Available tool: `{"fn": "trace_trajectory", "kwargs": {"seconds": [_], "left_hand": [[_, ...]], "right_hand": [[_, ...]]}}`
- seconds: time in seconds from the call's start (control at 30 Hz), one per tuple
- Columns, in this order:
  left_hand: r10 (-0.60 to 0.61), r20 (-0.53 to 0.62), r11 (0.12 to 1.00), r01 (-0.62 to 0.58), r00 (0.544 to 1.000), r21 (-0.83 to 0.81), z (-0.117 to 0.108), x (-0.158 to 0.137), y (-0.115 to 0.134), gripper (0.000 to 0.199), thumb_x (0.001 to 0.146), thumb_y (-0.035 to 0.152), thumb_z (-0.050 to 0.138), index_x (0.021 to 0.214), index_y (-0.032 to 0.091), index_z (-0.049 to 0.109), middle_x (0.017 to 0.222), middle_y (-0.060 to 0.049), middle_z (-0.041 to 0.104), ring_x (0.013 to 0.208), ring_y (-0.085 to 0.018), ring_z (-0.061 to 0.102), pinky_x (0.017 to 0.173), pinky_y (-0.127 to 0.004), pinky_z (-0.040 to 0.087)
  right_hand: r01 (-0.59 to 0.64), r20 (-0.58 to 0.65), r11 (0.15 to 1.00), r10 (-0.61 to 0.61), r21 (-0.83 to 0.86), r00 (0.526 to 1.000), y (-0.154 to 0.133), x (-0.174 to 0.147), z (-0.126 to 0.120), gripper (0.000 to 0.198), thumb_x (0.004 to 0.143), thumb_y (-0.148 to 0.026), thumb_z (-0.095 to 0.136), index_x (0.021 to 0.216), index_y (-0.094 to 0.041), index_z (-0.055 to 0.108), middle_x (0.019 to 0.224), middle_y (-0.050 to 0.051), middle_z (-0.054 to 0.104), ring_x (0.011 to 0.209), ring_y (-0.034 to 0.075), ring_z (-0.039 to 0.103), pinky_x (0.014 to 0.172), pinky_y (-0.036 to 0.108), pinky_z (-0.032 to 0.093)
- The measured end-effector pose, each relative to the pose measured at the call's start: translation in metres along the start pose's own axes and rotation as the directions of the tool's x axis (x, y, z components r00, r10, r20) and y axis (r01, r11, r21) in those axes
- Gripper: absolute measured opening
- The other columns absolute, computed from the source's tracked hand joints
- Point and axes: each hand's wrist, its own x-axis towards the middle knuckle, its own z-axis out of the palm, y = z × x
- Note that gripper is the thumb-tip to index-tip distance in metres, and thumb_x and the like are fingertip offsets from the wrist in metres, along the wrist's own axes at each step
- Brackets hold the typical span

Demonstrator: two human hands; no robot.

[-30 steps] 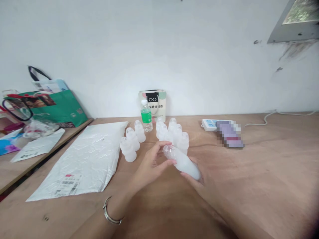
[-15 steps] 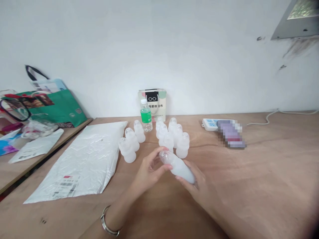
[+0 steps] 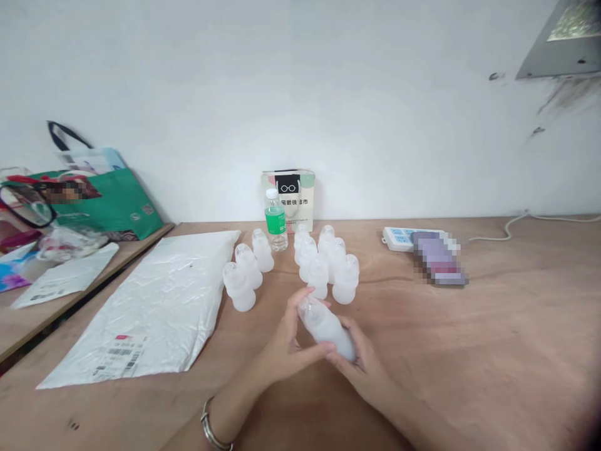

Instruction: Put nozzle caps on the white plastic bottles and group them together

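Both of my hands hold one frosted white bottle [image 3: 331, 329] with a clear domed cap, tilted above the table with its cap toward the upper left. My left hand [image 3: 288, 347] is around the cap end, its thumb stretched along the bottle's near side. Around the base end is my right hand [image 3: 369, 363], its thumb close to the left thumb. Similar frosted bottles stand upright beyond my hands: a row on the left, with a front bottle [image 3: 240, 288], and a cluster on the right, with a front bottle [image 3: 346, 280].
A white mailing bag [image 3: 159, 294] lies flat on the left. Behind the bottles stand a green-labelled water bottle [image 3: 275, 220] and a paper bag [image 3: 303, 188]. On the right lie a power strip [image 3: 399, 239] and a blurred phone-like object [image 3: 436, 257]. A green bag [image 3: 117, 200] sits far left.
The held bottle has come slightly lower and nearer to me. My left thumb has slid from the cap area down along the bottle toward my right thumb.
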Motion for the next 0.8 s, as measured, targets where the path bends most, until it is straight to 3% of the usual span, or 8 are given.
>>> {"fn": "trace_trajectory", "kwargs": {"seconds": [0.13,0.23,0.33,0.5,0.57,0.67,0.8], "left_hand": [[0.027,-0.026,0.995,-0.024,0.999,0.095,0.009,-0.005,-0.011,0.086,0.078,0.026,0.065,0.142,0.029,0.008,0.122,-0.010,0.056,0.109,-0.024,0.055,0.093,-0.042,0.045],[0.062,-0.102,0.991,-0.049,0.993,0.125,0.008,-0.006,-0.018,0.089,0.080,0.027,0.063,0.143,0.027,0.001,0.124,-0.012,0.054,0.112,-0.026,0.054,0.095,-0.044,0.045],[0.103,-0.176,0.970,-0.059,0.979,0.237,0.002,-0.007,-0.028,0.087,0.081,0.027,0.061,0.143,0.027,0.002,0.129,-0.014,0.049,0.116,-0.027,0.051,0.095,-0.046,0.044],[0.240,-0.119,0.886,-0.168,0.963,0.431,-0.006,-0.006,-0.034,0.077,0.081,0.022,0.059,0.141,0.031,0.011,0.120,-0.010,0.055,0.108,-0.025,0.055,0.091,-0.045,0.044],[0.216,-0.092,0.878,-0.152,0.972,0.454,-0.006,-0.004,-0.033,0.071,0.082,0.024,0.059,0.139,0.031,0.018,0.119,-0.009,0.056,0.105,-0.024,0.056,0.089,-0.044,0.045],[0.086,-0.071,0.895,-0.045,0.994,0.443,-0.003,-0.002,-0.030,0.067,0.081,0.032,0.060,0.138,0.028,0.024,0.123,-0.009,0.055,0.108,-0.026,0.055,0.092,-0.044,0.044],[-0.148,-0.004,0.924,0.140,0.989,0.356,0.001,-0.001,-0.026,0.084,0.081,0.041,0.057,0.145,0.025,0.005,0.126,-0.012,0.055,0.097,-0.026,0.060,0.082,-0.040,0.050]], "right_hand": [[-0.033,0.056,0.999,0.031,0.039,0.998,0.001,-0.001,0.002,0.038,0.084,-0.032,0.054,0.119,-0.023,0.043,0.115,0.008,0.058,0.102,0.021,0.059,0.084,0.034,0.051],[-0.026,-0.006,1.000,0.026,0.001,1.000,0.008,-0.001,0.008,0.046,0.082,-0.032,0.057,0.123,-0.023,0.040,0.122,0.009,0.054,0.109,0.022,0.056,0.088,0.036,0.050],[0.008,-0.057,0.999,-0.010,-0.031,0.998,0.018,-0.001,0.012,0.051,0.081,-0.031,0.059,0.127,-0.024,0.038,0.127,0.009,0.051,0.117,0.023,0.051,0.097,0.039,0.045],[-0.021,-0.054,0.999,0.019,-0.033,0.998,0.023,0.003,0.010,0.045,0.083,-0.029,0.055,0.126,-0.023,0.041,0.127,0.010,0.053,0.118,0.023,0.052,0.100,0.043,0.043],[-0.011,-0.024,1.000,0.011,-0.018,1.000,0.019,0.005,0.007,0.039,0.083,-0.026,0.054,0.121,-0.023,0.045,0.122,0.009,0.057,0.114,0.022,0.055,0.098,0.043,0.045],[0.003,0.024,1.000,-0.003,0.020,1.000,0.013,0.008,0.005,0.032,0.085,-0.025,0.052,0.116,-0.023,0.049,0.117,0.008,0.060,0.108,0.021,0.058,0.094,0.040,0.048],[-0.018,0.029,0.998,0.016,0.057,0.999,0.010,0.009,0.005,0.030,0.085,-0.025,0.052,0.115,-0.021,0.050,0.114,0.009,0.062,0.106,0.021,0.059,0.092,0.039,0.048]]}}
